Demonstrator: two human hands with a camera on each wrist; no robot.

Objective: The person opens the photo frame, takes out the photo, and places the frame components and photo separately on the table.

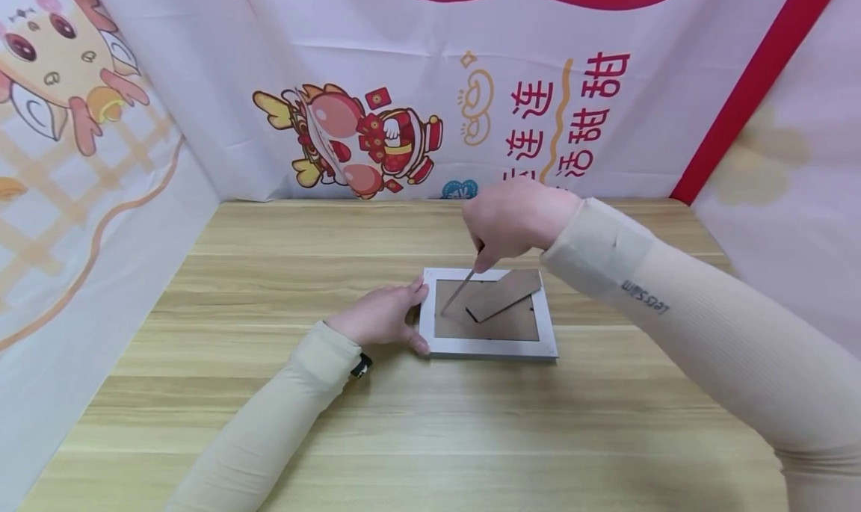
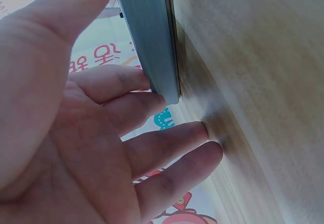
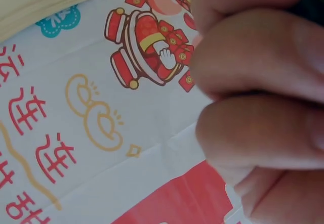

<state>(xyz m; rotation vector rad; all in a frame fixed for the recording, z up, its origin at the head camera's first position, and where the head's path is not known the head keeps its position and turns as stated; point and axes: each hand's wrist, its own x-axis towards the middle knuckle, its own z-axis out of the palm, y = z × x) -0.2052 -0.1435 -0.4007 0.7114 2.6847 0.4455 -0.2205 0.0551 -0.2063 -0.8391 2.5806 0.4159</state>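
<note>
A white picture frame [image 1: 494, 347] lay face down near the middle of the worktop [image 1: 403, 430], its brown easel stand [image 1: 506, 294] pointing toward two o'clock across the backing board [image 1: 514, 330]. At the frame's nine o'clock side, the left hand [image 1: 383, 318] rested with thumb and fingers spread wide against the edge. Above its twelve o'clock side, the right hand [image 1: 514, 217] had its fingers curled round a thin tool [image 1: 459, 293], which slanted toward seven o'clock, its tip near the board's nine o'clock edge.
</note>
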